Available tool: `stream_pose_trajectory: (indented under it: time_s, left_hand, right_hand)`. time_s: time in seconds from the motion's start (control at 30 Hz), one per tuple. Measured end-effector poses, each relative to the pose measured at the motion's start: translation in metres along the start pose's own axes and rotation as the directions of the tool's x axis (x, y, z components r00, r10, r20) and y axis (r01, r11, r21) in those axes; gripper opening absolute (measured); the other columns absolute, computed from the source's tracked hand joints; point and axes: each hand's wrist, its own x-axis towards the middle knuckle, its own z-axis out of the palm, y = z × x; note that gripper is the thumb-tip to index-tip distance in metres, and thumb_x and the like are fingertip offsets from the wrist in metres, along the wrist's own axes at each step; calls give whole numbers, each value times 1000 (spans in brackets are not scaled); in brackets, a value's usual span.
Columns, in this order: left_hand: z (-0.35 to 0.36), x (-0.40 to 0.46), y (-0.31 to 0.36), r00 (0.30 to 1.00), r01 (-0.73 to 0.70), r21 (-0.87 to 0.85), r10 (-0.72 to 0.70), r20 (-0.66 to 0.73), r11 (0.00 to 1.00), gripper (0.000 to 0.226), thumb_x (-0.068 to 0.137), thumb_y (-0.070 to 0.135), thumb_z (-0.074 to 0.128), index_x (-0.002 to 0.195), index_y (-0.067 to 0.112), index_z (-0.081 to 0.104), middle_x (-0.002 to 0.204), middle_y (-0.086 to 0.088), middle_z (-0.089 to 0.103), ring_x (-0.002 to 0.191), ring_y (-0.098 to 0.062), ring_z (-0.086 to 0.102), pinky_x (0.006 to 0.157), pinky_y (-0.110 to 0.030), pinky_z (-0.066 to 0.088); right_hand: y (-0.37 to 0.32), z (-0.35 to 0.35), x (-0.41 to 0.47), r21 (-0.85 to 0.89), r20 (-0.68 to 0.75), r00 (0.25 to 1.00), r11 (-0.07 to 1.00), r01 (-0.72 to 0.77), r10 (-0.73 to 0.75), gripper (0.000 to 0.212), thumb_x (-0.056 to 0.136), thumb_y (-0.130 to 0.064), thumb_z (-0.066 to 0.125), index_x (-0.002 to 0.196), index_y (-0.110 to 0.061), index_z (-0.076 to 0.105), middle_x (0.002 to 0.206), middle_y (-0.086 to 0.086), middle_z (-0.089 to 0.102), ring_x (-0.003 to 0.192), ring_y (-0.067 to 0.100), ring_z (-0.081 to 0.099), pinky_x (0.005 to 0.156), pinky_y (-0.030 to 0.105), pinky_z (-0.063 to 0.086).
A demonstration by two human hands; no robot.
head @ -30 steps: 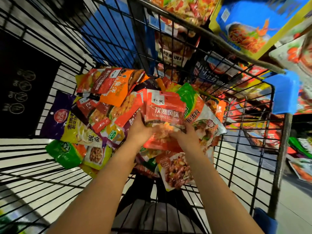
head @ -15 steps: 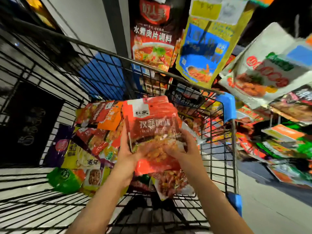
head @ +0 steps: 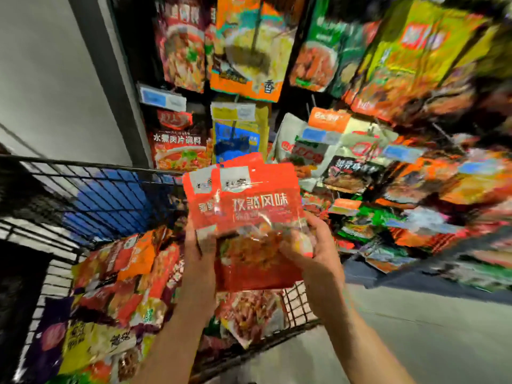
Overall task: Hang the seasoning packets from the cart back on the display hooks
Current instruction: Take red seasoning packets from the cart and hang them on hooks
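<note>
A small stack of red-orange seasoning packets [head: 249, 200] with white labels is held upright above the cart [head: 91, 173], between both hands. My left hand [head: 198, 250] grips the stack's lower left edge. My right hand [head: 313, 250] grips its lower right, thumb across the clear window. More mixed packets [head: 124, 286] lie piled in the cart below. Hanging packets [head: 180, 145] on the display fill the view ahead and to the right; the hooks themselves are mostly hidden and blurred.
The black wire cart has a blue panel [head: 110, 200] at its far end. A grey upright post [head: 110, 79] and pale wall stand at left. Blue price tags [head: 162, 98] hang on the display. Grey floor [head: 415, 342] lies at lower right.
Both hands have lifted the red-orange packets out of the cart pile and higher, toward the display. My view has tilted upward from the cart to the hanging packets.
</note>
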Motion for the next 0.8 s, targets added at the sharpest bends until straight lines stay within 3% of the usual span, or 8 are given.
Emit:
stream_pose_trajectory:
  time_s: [0.1,0.17,0.27,0.43,0.53,0.6,0.7,0.8]
  left_hand:
    - [44,-4,9,986,-160,166,150,69,973,43,103,19,47,145,10,43,144,-13,51,134,-30,48,103,-34,40]
    - [76,-8,13,939,-331,152,308,154,931,55,96,37,56,147,32,36,146,7,50,136,-14,47,114,-39,35]
    - [120,-17,11,898,-353,106,305,319,930,69,89,62,58,149,44,29,151,9,45,137,-15,45,117,-49,31]
    - [196,-52,-11,806,-373,64,289,517,926,85,80,48,76,148,46,27,144,13,52,132,-10,50,112,-38,38]
    - [252,-66,-28,790,-274,-44,251,559,961,76,75,23,74,140,43,40,123,12,68,112,-11,65,90,-32,56]
    - [289,-76,-38,791,-257,-81,258,555,963,74,73,18,68,138,44,42,118,12,70,107,-12,67,81,-28,58]
    - [344,-92,-50,774,-277,-124,298,559,953,82,73,23,71,144,46,38,130,8,65,120,-20,62,100,-45,50]
    - [398,-103,-63,771,-327,-146,353,530,934,81,74,22,74,144,45,38,129,11,65,120,-20,62,103,-47,49]
  right_hand:
    - [-27,-23,-13,-91,-158,982,992,87,-101,69,58,-32,80,122,-23,54,119,5,68,104,20,65,84,32,55]
    - [-41,-45,-22,-70,-251,959,991,114,-128,62,61,-28,79,118,-31,55,120,-2,66,109,19,64,87,34,55]
    - [-55,-82,-37,-31,-377,911,986,165,-165,59,67,-23,74,121,-34,54,129,0,62,120,22,59,97,43,53]
    - [-77,-163,-52,112,-531,832,960,257,-161,59,78,8,71,123,-25,53,100,-1,74,93,18,70,84,38,58]
    - [-88,-218,-55,138,-565,807,945,296,-171,64,75,7,75,124,-30,54,118,8,69,111,32,65,98,58,49]
    - [-95,-255,-53,162,-571,801,931,327,-182,64,74,2,77,122,-34,55,130,10,63,120,33,60,100,60,47]
    - [-108,-314,-46,157,-593,776,915,373,-214,59,82,3,71,121,-38,55,132,7,61,122,29,58,102,57,46]
    - [-128,-381,-40,123,-623,741,904,409,-251,57,85,5,67,117,-39,55,128,7,62,119,30,60,99,55,49]
